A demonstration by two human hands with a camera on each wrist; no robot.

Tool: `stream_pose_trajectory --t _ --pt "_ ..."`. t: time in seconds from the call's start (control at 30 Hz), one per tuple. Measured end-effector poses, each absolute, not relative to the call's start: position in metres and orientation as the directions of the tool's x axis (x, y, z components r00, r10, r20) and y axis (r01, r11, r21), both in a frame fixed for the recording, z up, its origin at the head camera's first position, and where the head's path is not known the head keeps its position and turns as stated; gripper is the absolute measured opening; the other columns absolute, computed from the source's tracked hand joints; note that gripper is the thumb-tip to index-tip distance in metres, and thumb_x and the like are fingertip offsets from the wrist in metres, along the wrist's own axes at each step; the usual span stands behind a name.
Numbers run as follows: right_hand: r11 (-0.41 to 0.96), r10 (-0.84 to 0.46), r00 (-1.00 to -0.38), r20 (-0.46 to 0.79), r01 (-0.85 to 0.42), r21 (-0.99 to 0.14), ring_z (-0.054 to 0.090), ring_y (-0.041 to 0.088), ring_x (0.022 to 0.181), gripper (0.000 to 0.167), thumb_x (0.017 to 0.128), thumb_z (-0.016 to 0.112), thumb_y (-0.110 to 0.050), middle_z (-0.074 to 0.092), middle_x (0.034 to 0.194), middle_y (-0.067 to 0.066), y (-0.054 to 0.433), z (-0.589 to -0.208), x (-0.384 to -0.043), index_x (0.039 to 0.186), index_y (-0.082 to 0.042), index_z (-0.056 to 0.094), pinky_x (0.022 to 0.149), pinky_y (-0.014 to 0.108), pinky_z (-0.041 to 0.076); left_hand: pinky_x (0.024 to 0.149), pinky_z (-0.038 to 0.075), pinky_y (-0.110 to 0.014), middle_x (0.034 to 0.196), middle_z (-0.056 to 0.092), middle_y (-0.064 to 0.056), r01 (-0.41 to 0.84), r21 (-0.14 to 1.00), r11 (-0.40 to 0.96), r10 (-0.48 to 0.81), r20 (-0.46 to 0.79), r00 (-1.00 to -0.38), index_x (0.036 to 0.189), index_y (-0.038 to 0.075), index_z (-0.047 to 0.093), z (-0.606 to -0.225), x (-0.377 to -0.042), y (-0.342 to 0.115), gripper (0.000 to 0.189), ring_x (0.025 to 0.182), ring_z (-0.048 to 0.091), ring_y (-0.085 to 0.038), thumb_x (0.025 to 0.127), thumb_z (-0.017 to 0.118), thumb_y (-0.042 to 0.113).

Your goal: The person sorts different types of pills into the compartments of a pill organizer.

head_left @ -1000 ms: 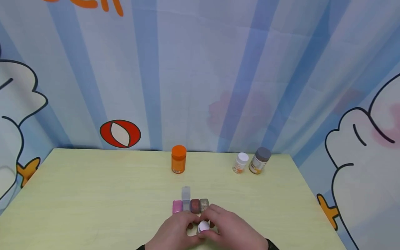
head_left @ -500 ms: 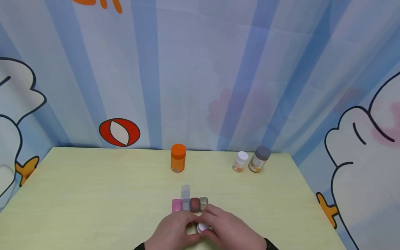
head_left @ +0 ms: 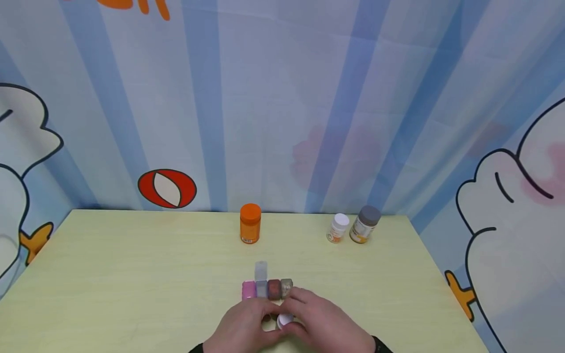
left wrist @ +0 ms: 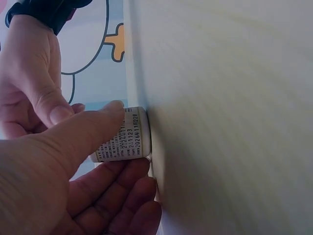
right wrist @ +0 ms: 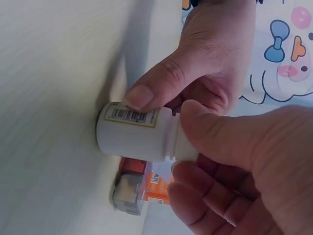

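Observation:
Between the two hands a small white pill bottle stands upright on the table, its printed label partly covered. My left hand grips the bottle's body, thumb on the label in both wrist views. With thumb and fingers, my right hand pinches the white cap, which sits at the bottle's neck. Just beyond the hands lies a small pill organizer with pink, bluish-grey, reddish and clear grey compartments. The bluish-grey compartment has its translucent lid flipped up. The hands hide the organizer's near side.
An orange bottle stands at the back middle of the pale yellow table. At back right are a small white bottle and a grey-capped bottle. A cartoon-print curtain hangs behind.
The right hand's fingers have shifted slightly left and cover more of the cap than a second ago. The left hand keeps its hold on the bottle. The other bottles stay put.

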State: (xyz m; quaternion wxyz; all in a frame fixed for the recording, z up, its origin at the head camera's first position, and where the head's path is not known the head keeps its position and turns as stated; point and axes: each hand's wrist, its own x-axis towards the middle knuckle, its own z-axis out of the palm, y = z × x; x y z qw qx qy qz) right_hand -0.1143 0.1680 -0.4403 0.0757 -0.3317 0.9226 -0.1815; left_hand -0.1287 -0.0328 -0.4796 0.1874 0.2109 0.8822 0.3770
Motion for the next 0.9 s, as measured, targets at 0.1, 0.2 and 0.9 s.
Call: stream_pose_trajectory --t 0.1,0.2,0.9 --pt "0.72 -0.639 -0.769 -0.038 -0.579 -0.382 0.048 -0.001 0.099 0.027 0.092 0.065 -0.035 0.053 0.111 -0.02 0.1688 -0.4386 -0.1136 0.118 -0.033 0.06 0.086 0.021 0.05 0.059 0.039 -0.022 0.077 0.061 0.02 0.259 0.742 0.618 0.52 -0.139 -0.843 0.098 0.034 0.072 -0.4799 -0.1278 -0.0335 0.032 0.067 0.053 -0.003 0.074 0.077 0.054" --pt "0.76 -0.585 -0.806 -0.089 -0.507 -0.407 0.047 -0.001 0.091 0.026 0.09 0.065 -0.044 0.052 0.102 -0.02 0.168 -0.4367 -0.1138 0.113 -0.034 0.059 0.078 0.019 0.048 0.056 0.036 -0.022 0.071 0.059 0.017 0.273 0.741 0.614 0.521 -0.12 -0.845 0.095 0.034 0.071 -0.48 -0.1274 -0.0345 0.03 0.063 0.05 -0.003 0.074 0.076 0.055" --pt "0.773 -0.586 -0.798 -0.14 -0.498 -0.392 0.048 -0.002 0.088 0.02 0.092 0.064 -0.04 0.051 0.099 -0.021 0.1665 -0.4382 -0.1151 0.111 -0.034 0.059 0.08 0.02 0.049 0.056 0.036 -0.024 0.072 0.06 0.019 0.248 0.739 0.627 0.513 -0.151 -0.845 0.096 0.033 0.073 -0.4804 -0.1287 -0.0326 0.035 0.064 0.051 -0.004 0.073 0.075 0.059"
